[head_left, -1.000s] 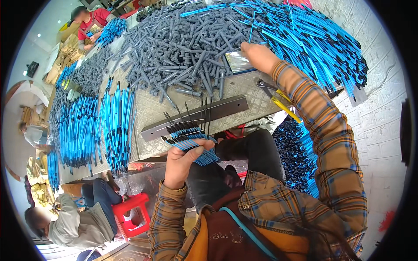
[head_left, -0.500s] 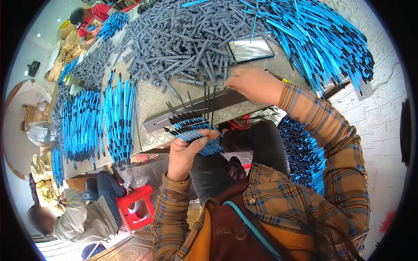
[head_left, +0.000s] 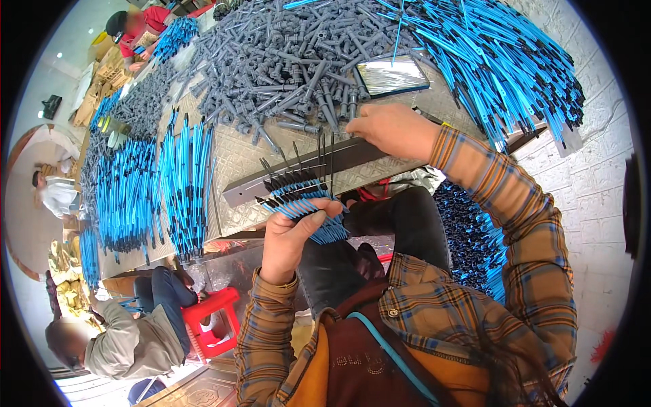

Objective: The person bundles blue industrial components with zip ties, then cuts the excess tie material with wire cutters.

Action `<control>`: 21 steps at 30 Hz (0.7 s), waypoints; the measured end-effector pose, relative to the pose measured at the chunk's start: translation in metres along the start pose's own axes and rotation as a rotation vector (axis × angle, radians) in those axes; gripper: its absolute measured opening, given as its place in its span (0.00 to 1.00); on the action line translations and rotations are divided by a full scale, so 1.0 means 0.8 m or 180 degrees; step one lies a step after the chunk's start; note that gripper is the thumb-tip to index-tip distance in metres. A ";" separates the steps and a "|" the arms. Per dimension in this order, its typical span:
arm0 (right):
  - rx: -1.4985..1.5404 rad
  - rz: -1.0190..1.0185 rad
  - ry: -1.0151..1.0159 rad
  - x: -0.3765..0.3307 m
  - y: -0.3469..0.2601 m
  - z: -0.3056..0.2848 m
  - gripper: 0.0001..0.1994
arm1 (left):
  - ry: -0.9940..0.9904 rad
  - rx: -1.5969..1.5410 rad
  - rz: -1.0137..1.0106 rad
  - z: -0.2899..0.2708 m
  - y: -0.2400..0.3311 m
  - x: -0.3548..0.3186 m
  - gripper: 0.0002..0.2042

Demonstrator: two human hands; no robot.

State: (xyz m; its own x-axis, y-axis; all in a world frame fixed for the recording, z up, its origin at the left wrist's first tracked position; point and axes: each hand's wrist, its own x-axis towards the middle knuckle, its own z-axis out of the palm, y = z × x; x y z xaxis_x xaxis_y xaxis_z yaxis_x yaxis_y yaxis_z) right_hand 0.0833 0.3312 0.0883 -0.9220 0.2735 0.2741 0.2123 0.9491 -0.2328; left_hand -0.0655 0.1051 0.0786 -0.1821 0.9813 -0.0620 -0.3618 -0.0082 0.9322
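My left hand (head_left: 288,241) is closed round a fanned bundle of thin blue sticks with black ends (head_left: 328,230), held above my lap at the table's near edge. Several black tips rise higher than the others. Just beyond and to the right, my right hand (head_left: 397,130) is pinched over a dark metal bar (head_left: 243,192) lying along the table edge. Its fingertips are by the tall black tips; whatever they hold is too fine to make out. A shallow dark tray of thin silvery pins (head_left: 393,76) lies behind that hand.
Grey plastic tubes (head_left: 271,61) are heaped across the table. Blue sticks lie in a large pile (head_left: 502,64) at right and in rows (head_left: 125,197) at left. More fill the space beside my leg (head_left: 468,230). One person (head_left: 132,339) sits at left, another (head_left: 146,30) at far left.
My right hand has shifted very slightly left. The left hand keeps its grip on the bundle, almost unmoved. At the far left, a person in white has shifted.
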 end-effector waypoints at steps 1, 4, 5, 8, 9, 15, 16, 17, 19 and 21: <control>-0.0006 0.0018 -0.0017 0.001 -0.001 0.000 0.10 | 0.0001 0.0002 -0.0004 0.000 0.000 0.000 0.09; -0.0018 0.0056 -0.0051 0.006 -0.002 0.001 0.09 | 0.0002 0.0034 -0.0015 -0.001 -0.001 0.002 0.10; -0.0010 0.0049 -0.0053 0.007 -0.003 0.001 0.09 | 0.0000 0.0035 -0.0016 -0.001 -0.001 0.002 0.10; 0.0005 0.0038 -0.0061 0.012 -0.004 0.002 0.09 | -0.0031 0.0048 0.0006 -0.001 0.000 0.003 0.10; -0.0040 0.0016 -0.0085 0.014 -0.004 0.004 0.09 | -0.0028 0.0049 0.0007 -0.001 0.000 0.003 0.10; -0.0138 -0.0067 -0.0148 0.025 -0.005 0.009 0.07 | -0.0059 0.0089 0.0005 -0.003 0.002 0.005 0.10; -0.0137 -0.0069 -0.0147 0.027 -0.005 0.010 0.07 | -0.0060 0.0101 -0.0004 -0.002 0.003 0.005 0.10; -0.0133 -0.0092 -0.0160 0.029 -0.005 0.010 0.06 | -0.0058 0.0102 -0.0002 -0.002 0.004 0.005 0.10; -0.0126 -0.0138 -0.0184 0.033 -0.006 0.011 0.06 | -0.0052 0.0136 -0.0041 -0.002 0.006 0.005 0.09; -0.0157 -0.0174 -0.0176 0.038 -0.008 0.012 0.06 | -0.0049 0.0153 -0.0059 -0.003 0.006 0.005 0.09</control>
State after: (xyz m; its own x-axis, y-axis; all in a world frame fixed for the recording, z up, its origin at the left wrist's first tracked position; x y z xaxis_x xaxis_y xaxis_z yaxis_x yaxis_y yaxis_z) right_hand 0.0512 0.3321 0.0894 -0.9489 0.2132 0.2328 0.1755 0.9693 -0.1723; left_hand -0.0701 0.1087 0.0824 -0.1615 0.9841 -0.0744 -0.3206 0.0190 0.9470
